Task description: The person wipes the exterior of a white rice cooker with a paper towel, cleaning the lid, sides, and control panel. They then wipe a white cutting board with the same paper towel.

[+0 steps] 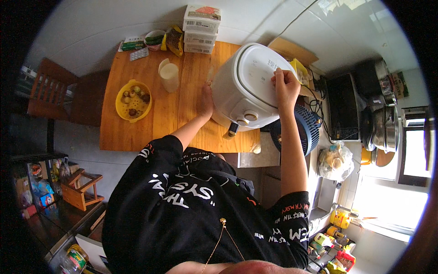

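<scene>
A white air fryer point(236, 89) with two knobs and a dark-ended handle stands near the right side of the wooden table point(164, 133), tilted in the view. My left hand point(205, 101) rests against its left side, the fingers partly hidden behind the body. My right hand point(286, 84) is at the right edge of its top, the fingers bent against the rim; whether they grip it I cannot tell. To the left lie a translucent pitcher point(169, 76) and a yellow colander point(118, 102) with several round brownish items inside.
Stacked white boxes point(201, 25), a yellow bag point(174, 40), a bowl point(154, 38) and a blister pack point(139, 54) line the table's back. Right of the table are a dark blue slatted appliance point(308, 128), black cables and a microwave point(343, 106). A wooden chair point(51, 89) stands left.
</scene>
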Demonstrator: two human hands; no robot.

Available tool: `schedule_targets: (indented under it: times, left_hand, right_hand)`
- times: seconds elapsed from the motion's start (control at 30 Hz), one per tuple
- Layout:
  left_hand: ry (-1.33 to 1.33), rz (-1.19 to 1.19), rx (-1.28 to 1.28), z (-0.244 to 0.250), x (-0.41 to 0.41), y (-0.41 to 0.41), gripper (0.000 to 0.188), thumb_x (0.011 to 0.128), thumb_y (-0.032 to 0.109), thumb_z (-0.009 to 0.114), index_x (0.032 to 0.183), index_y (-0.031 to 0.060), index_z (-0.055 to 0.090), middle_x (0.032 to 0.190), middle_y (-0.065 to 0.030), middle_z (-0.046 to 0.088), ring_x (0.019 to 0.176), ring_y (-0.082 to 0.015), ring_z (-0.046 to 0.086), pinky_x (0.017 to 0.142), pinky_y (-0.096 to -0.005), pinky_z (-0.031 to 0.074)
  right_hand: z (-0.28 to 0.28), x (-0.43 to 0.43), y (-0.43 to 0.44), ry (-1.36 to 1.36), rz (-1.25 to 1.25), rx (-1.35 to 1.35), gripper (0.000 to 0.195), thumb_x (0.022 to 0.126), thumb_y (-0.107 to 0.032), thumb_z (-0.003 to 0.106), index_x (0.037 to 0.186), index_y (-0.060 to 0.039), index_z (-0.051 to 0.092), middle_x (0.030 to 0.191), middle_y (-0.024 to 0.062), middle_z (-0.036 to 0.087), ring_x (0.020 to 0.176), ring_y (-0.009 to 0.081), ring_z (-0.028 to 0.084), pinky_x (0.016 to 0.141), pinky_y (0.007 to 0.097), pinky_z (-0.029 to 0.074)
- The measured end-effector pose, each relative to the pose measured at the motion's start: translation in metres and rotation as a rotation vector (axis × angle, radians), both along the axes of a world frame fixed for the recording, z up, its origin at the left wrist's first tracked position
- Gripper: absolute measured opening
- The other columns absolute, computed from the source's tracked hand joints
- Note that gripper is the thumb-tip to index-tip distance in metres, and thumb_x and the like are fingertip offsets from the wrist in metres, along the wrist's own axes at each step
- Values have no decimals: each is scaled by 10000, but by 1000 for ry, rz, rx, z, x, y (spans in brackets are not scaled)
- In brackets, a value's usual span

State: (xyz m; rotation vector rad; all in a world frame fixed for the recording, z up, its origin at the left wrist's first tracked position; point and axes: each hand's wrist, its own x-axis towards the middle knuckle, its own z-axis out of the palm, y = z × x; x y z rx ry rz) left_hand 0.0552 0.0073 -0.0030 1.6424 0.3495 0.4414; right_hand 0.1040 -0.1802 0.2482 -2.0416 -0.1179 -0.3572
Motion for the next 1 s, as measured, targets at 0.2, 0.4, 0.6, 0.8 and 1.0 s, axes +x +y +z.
schedule_targets:
  times: [0.2,0.4,0.6,0.8,1.0]
  left_hand:
    - [183,-59,-108,38,-7,-6,531,1065,390,246,1351,7,477,1302,-221,544,1254,-346,489,1071,-413,344]
    - [-386,35,111,147,-17,-31,442,1046,256,375,1427,34,406,1431,-197,438,1314,-371,422,1124,-467,301]
    - [-601,-35,265,188,7,-23,452,946,69,545,1388,29,459,1392,-207,472,1299,-370,448,1087,-455,362]
    - [-484,-217,222,190,50,-8,378,948,159,539,1293,11,585,1353,-211,513,1269,-352,491,1080,-429,379]
    - [-417,-397,16,183,89,6,460,993,286,512,1357,8,551,1357,-189,523,1285,-270,497,1079,-346,384]
  right_hand:
    - [-2,0,-4,-30,-33,-59,290,932,-239,642,835,29,695,674,68,673,616,114,603,631,265,486]
    - [0,-1,-1,-8,-3,-44,303,939,-252,635,858,32,702,687,66,680,630,112,607,651,263,491]
    - [1,-1,1,-13,-15,-34,290,939,-241,636,867,32,703,691,63,680,623,104,600,636,260,489]
    - [-3,1,-2,-9,12,-12,281,938,-228,639,864,36,703,673,60,673,612,100,599,612,251,480]
    - [1,0,1,14,-7,-7,276,936,-223,645,856,36,700,662,62,668,610,94,598,609,246,477]
